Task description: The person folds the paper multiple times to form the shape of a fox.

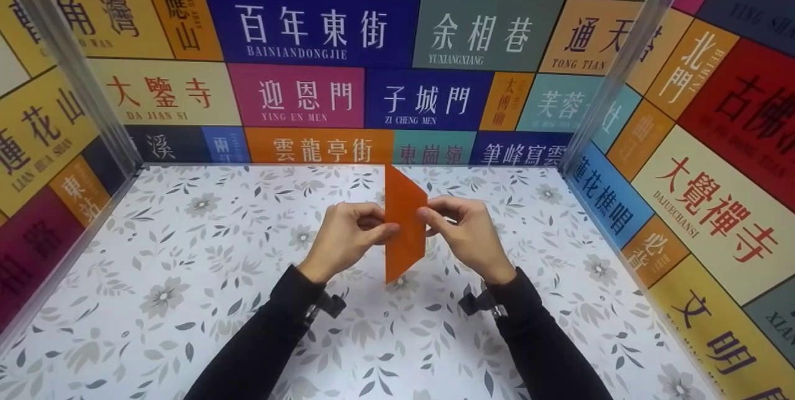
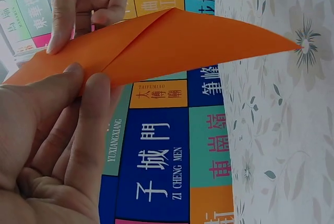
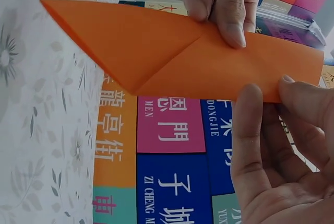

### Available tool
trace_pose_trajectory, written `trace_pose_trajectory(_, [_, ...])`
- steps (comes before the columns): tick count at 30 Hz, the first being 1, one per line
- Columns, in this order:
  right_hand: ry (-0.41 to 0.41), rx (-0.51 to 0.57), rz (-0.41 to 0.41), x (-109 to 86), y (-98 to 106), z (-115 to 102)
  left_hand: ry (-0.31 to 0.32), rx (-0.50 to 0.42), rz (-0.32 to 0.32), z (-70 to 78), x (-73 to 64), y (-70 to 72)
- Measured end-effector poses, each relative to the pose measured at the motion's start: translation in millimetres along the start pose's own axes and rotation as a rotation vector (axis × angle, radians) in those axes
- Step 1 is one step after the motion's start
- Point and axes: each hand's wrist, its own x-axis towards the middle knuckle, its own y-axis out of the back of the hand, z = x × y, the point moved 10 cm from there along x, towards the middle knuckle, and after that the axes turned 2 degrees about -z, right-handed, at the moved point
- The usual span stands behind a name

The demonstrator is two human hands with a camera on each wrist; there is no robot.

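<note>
A folded sheet of orange paper [image 1: 405, 245] is held upright above the table, with slanted upper and lower ends. My left hand [image 1: 349, 235] pinches its long left edge, thumb in front. On the opposite, shorter edge, my right hand [image 1: 466, 232] pinches the paper between thumb and fingers. In the left wrist view a diagonal crease crosses the orange paper [image 2: 209, 41], which tapers to a point over the table. The right wrist view shows a similar slanted fold line on the paper [image 3: 172, 51], with both hands' fingertips at its edges.
The white table [image 1: 205, 300] carries a grey floral print. Panels with coloured blocks and Chinese lettering [image 1: 310, 24] stand at the back and both sides. Clear corner strips [image 1: 627, 58] join them. Each wrist wears a small dark camera [image 1: 329, 304].
</note>
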Motion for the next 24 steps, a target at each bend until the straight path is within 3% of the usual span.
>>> trace_pose_trajectory(10, [0.041,0.035,0.118,-1.3,8.6,-2.8,-0.003,0.011,-0.014,-4.2,-0.1,-3.5])
trace_pose_trajectory(24, [0.076,0.006,0.133,-1.3,7.2,-2.2,-0.033,0.03,-0.014,-6.3,2.1,-2.0])
